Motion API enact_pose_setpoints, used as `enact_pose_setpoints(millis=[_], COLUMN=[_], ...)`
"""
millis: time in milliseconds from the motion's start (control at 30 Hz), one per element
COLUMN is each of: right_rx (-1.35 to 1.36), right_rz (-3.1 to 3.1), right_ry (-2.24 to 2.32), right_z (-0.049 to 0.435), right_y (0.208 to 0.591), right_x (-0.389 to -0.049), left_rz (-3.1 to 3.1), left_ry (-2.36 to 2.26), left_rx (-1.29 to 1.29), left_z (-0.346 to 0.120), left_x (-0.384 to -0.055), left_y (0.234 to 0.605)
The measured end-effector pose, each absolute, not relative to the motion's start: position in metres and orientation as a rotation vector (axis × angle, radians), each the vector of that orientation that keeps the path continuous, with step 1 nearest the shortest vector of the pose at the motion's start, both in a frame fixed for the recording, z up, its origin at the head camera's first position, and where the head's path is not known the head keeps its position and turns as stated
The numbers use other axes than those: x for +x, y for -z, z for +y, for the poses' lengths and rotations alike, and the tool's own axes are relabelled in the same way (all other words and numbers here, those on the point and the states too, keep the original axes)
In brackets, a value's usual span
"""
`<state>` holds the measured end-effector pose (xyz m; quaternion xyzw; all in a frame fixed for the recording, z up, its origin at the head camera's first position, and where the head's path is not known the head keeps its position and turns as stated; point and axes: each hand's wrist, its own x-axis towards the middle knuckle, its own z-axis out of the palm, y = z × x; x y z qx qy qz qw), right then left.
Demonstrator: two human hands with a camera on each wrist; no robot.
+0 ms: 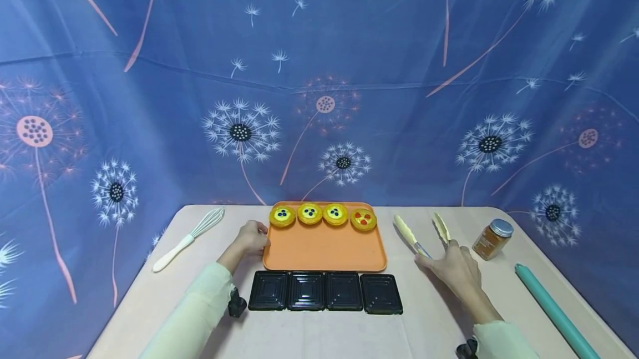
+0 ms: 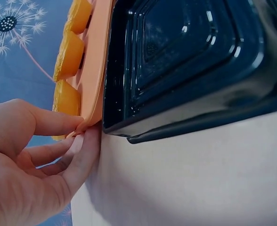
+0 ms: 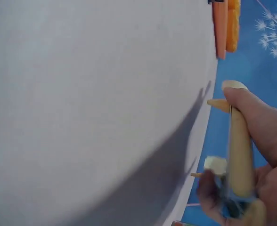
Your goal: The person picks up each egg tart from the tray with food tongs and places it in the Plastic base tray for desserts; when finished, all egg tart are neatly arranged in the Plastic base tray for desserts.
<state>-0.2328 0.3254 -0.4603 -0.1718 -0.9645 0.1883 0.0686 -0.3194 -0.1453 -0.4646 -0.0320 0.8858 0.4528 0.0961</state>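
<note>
My left hand (image 1: 251,238) pinches the left edge of an orange tray (image 1: 324,251) between thumb and fingers, as the left wrist view (image 2: 39,155) shows close up. Along the tray's far side sit several egg tarts: three with dark blue berries (image 1: 310,213) and one with red pieces (image 1: 363,220). To the right of the tray, my right hand (image 1: 456,270) grips a pair of tongs (image 1: 406,231) whose cream tips are spread wide and point away from me. Nothing lies between the tips. In the right wrist view, the tongs' handle (image 3: 240,155) runs through my grasp.
Several black square plastic dishes (image 1: 307,291) line up in front of the tray. A white whisk (image 1: 187,241) lies at the left. On the right stand a silver-lidded jar (image 1: 492,239) and a teal roll (image 1: 554,309). A blue dandelion-print curtain (image 1: 389,70) hangs behind the table.
</note>
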Motion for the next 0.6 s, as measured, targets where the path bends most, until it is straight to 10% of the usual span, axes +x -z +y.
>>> enact_pose_setpoints(millis=[600], right_rx=[-0.095], right_rz=[-2.765], right_ry=[-0.589], right_z=[0.328], right_y=[0.419], right_x=[-0.237], left_rz=[2.623], left_ry=[-1.373], left_rx=[-0.146], left_z=[-0.143], left_x=[-0.318], left_y=[0.463])
